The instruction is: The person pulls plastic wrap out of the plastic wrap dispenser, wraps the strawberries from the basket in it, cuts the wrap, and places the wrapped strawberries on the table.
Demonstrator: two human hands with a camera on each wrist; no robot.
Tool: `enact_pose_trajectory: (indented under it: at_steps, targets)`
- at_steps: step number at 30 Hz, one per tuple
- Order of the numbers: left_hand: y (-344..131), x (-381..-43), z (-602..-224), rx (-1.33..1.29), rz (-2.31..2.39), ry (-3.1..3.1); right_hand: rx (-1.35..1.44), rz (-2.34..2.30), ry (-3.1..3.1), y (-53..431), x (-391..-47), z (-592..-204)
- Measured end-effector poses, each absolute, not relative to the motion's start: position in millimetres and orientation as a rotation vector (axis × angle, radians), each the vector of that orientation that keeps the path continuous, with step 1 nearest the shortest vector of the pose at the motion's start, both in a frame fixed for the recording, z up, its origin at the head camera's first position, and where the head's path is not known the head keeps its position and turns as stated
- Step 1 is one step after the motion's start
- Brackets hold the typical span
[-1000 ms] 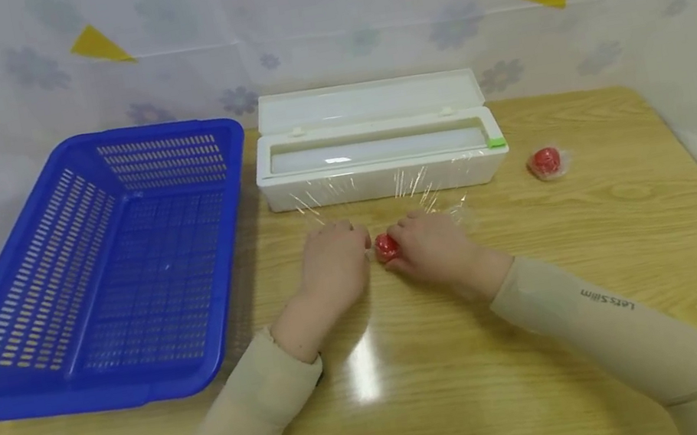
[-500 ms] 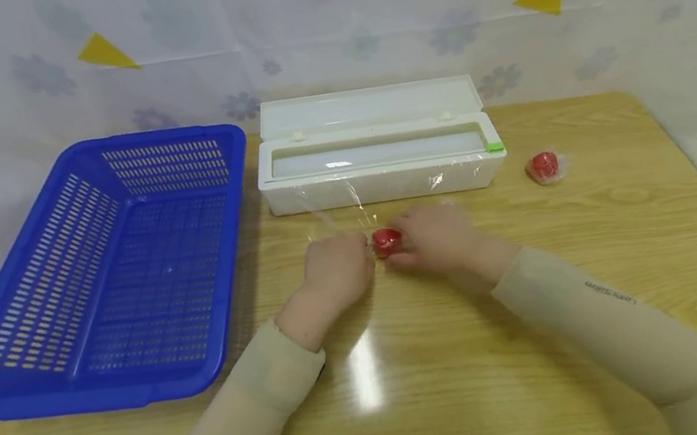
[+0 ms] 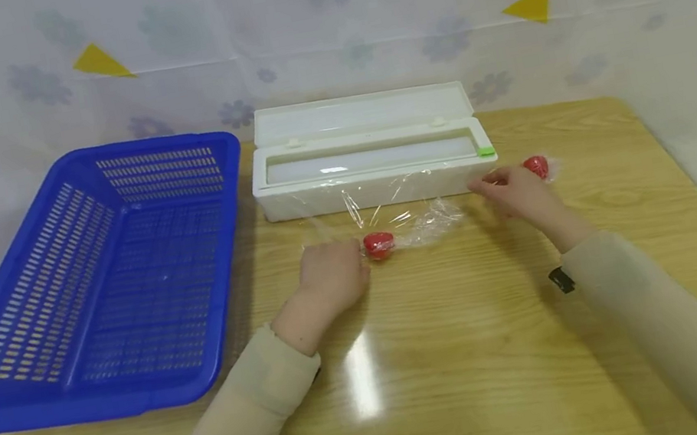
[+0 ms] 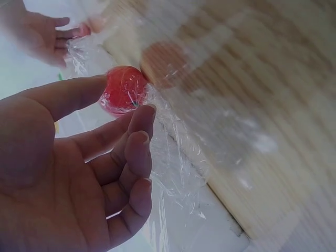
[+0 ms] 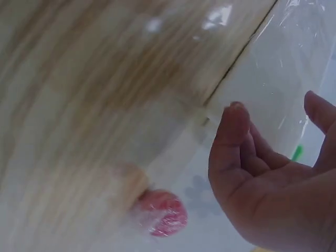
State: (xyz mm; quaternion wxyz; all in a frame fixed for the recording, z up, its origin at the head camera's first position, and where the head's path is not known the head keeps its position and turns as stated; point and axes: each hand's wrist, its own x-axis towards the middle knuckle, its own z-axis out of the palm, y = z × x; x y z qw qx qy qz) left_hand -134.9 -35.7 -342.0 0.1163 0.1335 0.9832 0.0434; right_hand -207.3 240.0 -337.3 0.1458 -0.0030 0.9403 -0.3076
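A small round red piece [image 3: 379, 245] wrapped in clear plastic film lies at the middle of the table. A green speck shows on it in the left wrist view. My left hand [image 3: 333, 274] is at its left side, thumb and bent fingertips close around its edge. From the piece's right side trails a gathered strip of plastic wrap [image 3: 432, 221], and more film stretches back to the white wrap box. Near the box's right front corner my right hand [image 3: 518, 194] hovers, thumb and fingers apart with nothing between them in the right wrist view.
The white wrap box [image 3: 362, 112] stands behind with its lid up and a roll inside. A second wrapped red piece [image 3: 536, 168] sits just beyond my right hand. At left is a blue plastic basket [image 3: 102, 405]. A patterned sheet hangs behind the table [image 3: 474, 374].
My right hand has let go at the red piece and moved right toward the second one. The gathered film on the right side now shows. My left hand stays by the piece.
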Motion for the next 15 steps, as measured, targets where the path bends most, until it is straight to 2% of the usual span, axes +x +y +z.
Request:
enact_pose_trajectory:
  at_steps: [7, 15]
  targets:
    - [-37.7, -133.6, -343.0, 0.394, 0.138, 2.859, 0.101, -1.26, 2.396, 239.8, -220.6, -346.8]
    - [-38.9, -133.3, -342.5, 0.387, 0.146, 2.872, 0.085, -1.042, 2.682, 235.6, -220.3, -346.8]
